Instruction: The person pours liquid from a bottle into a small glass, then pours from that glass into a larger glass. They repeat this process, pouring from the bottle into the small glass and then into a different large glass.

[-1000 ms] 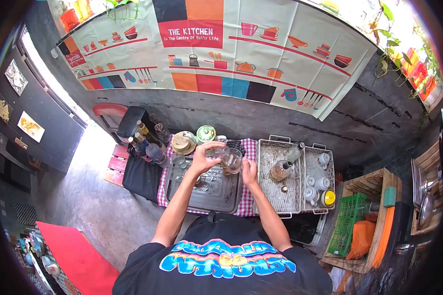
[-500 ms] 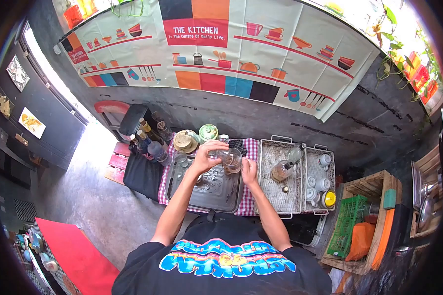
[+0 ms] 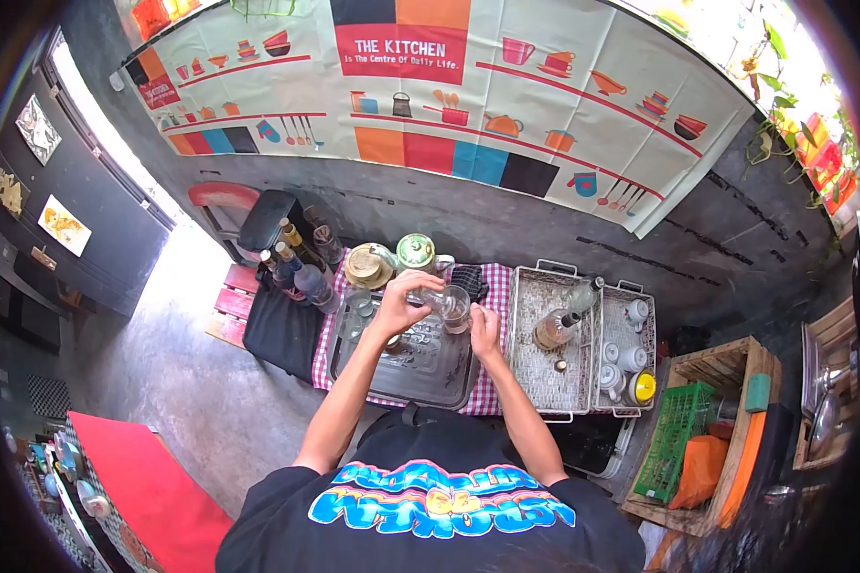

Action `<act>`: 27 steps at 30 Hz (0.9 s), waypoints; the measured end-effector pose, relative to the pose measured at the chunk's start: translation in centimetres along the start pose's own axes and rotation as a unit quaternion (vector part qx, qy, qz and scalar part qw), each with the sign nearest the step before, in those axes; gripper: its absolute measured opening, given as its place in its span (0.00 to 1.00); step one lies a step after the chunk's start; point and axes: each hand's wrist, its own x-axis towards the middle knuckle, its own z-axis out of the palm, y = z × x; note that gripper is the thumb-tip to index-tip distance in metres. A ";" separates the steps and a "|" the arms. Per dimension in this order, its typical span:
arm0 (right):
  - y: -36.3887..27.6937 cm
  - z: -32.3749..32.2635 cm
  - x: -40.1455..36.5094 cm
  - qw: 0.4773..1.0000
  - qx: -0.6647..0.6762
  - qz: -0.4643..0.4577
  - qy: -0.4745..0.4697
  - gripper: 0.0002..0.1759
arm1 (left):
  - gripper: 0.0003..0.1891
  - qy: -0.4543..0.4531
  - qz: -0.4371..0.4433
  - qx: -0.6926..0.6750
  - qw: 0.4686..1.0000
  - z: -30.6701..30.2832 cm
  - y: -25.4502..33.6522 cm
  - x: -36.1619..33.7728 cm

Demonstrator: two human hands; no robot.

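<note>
Checked tablecloth (image 3: 492, 396) under a metal tray (image 3: 346, 377), clear glass (image 3: 452, 307) held just above.
Left hand (image 3: 401, 301) curled shut on the glass from above; right hand (image 3: 484, 329) against its near side, grip impossible to tell. Wire rack (image 3: 545, 382) just right of the tray. Probably mid-turning or emptying; setting down calls for a bare patch of tray.
</note>
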 end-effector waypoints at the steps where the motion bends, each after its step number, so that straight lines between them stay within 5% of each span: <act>1: 0.2 0.2 -0.1 1.000 0.004 0.005 -0.001 0.24 | 0.23 0.010 -0.010 -0.001 1.000 -0.1 -0.2 -0.3; 7: 1.3 1.5 -0.6 0.998 0.053 0.041 -0.020 0.25 | 0.22 0.084 -0.127 -0.108 0.982 -0.6 -2.8 -3.3; 14: 3.5 4.1 -1.0 0.990 0.052 0.112 -0.063 0.25 | 0.23 0.178 -0.173 -0.161 0.955 -2.3 -5.4 -7.0; 27: 11.9 8.4 -0.9 0.970 0.028 0.194 -0.141 0.22 | 0.23 0.214 -0.229 -0.194 0.929 -5.1 -7.2 -11.9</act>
